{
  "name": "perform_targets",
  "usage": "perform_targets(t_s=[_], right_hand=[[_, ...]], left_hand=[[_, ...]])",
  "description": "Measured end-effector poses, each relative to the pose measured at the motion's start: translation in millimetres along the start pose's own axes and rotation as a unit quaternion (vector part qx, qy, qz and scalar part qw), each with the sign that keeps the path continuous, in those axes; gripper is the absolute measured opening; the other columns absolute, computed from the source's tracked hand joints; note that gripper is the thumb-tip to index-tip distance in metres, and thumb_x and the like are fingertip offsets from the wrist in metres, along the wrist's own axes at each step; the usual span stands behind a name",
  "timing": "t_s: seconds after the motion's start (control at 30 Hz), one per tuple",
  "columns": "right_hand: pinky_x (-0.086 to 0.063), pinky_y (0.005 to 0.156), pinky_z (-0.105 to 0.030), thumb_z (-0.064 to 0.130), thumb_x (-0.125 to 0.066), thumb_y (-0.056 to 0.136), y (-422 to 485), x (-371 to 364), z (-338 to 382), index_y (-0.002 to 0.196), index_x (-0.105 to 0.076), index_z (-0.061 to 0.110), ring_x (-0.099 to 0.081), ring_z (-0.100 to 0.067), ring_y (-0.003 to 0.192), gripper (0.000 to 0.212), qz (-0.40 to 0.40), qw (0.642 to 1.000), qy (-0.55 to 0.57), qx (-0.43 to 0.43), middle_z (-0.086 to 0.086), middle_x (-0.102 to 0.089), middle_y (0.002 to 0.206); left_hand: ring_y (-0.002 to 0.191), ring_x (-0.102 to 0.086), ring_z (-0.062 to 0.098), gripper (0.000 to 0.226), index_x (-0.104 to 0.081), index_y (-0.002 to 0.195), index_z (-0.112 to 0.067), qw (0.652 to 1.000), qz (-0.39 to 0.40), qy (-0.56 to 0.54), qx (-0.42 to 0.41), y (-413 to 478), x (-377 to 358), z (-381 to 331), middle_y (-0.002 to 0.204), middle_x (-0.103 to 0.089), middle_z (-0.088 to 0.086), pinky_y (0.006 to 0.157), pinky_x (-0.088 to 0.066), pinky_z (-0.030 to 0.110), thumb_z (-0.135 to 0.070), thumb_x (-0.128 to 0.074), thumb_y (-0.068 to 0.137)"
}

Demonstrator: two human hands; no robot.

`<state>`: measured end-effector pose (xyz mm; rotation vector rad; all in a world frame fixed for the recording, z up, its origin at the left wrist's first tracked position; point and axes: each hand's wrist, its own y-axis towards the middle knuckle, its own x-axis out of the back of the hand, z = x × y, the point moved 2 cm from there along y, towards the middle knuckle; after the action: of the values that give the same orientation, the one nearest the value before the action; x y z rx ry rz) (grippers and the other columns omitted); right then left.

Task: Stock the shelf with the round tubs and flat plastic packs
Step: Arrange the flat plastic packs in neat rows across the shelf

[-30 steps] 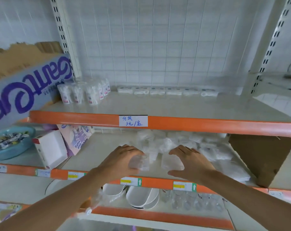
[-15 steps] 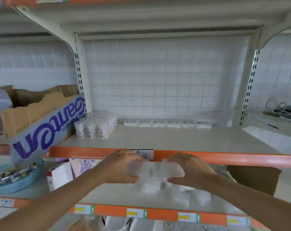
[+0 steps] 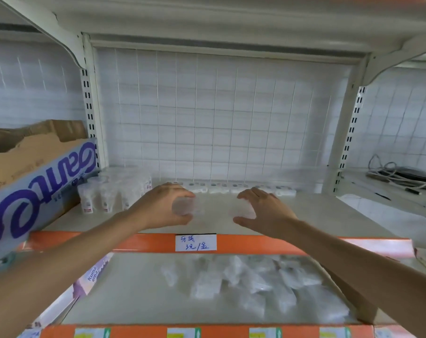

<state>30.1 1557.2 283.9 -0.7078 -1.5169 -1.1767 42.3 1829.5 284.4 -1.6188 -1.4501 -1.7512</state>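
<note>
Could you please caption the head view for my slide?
Left hand grips a clear pack above the orange-edged shelf; right hand curls beside it, round tubs at left.

Wht grid panel (image 3: 219, 118) (tiled wall (image 3: 402, 113) behind)

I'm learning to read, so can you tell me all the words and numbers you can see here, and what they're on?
"Gante…", purple, upside down, running off the picture's left edge: on the cardboard box.
"牙线 3元/盒", handwritten: on the white label on the orange shelf edge.
"Kuma": on the purple pack; the rest is blurred.
Labels on the round tubs: too small to read.
Yellow-and-green shelf tags at the bottom: too blurred.
</note>
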Motion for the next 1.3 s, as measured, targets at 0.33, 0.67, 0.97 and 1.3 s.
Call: perform_targets(t_s=[0.33, 0.67, 0.97, 1.3], right_hand=[[-0.041, 0.101, -0.034, 0.058, -0.064, 0.084, 72.2, -42.2, -53.2, 0.145, -0.033, 0.026, -0.052, -0.019, 0.123, 0.075, 0.068, 0.997, -0.013, -0.024, 0.005, -0.049, 0.141], [-0.036, 0.103, -0.028, 0.067, -0.056, 0.085, 99.3, -63.8, -85.1, 0.146, -0.033, 0.031, -0.048, -0.011, 0.127, 0.075, 0.111, 0.994, -0.016, 0.005, 0.01, -0.045, 0.145], [-0.043, 0.084, -0.02, 0.054, -0.058, 0.091, 152.1, -72.7, -21.0, 0.129, -0.053, 0.029, -0.056, -0.003, 0.105, 0.046, 0.06, 0.955, 0.286, -0.058, 0.013, -0.06, 0.118], [-0.049, 0.065, -0.025, 0.039, -0.055, 0.097, 212.0, -106.9, 28.0, 0.103, -0.068, 0.013, -0.062, -0.012, 0.075, 0.029, 0.092, 0.872, 0.467, -0.116, -0.001, -0.067, 0.086]], left_hand=[[0.142, -0.03, 0.009, 0.059, -0.05, 0.14, -0.032, 0.999, 0.036, -0.009, 0.028, 49.8, -38.0, 37.2, 0.146, -0.046, -0.014, 0.113, -0.025, 0.027, -0.052, -0.066, 0.087], [0.129, -0.043, 0.006, 0.058, -0.053, 0.137, -0.032, 0.999, 0.028, -0.026, 0.038, 100.5, -66.1, 59.7, 0.138, -0.052, -0.011, 0.103, -0.031, 0.02, -0.051, -0.069, 0.085], [0.12, -0.047, 0.001, 0.059, -0.056, 0.132, -0.033, 0.995, 0.014, -0.085, 0.054, 112.5, -79.4, 94.7, 0.122, -0.053, -0.022, 0.104, -0.038, 0.025, -0.048, -0.077, 0.078], [0.121, -0.048, 0.002, 0.069, -0.054, 0.133, -0.026, 0.991, -0.04, -0.116, 0.047, 113.9, -80.2, 118.8, 0.127, -0.057, -0.016, 0.102, -0.04, 0.024, -0.04, -0.084, 0.072]])
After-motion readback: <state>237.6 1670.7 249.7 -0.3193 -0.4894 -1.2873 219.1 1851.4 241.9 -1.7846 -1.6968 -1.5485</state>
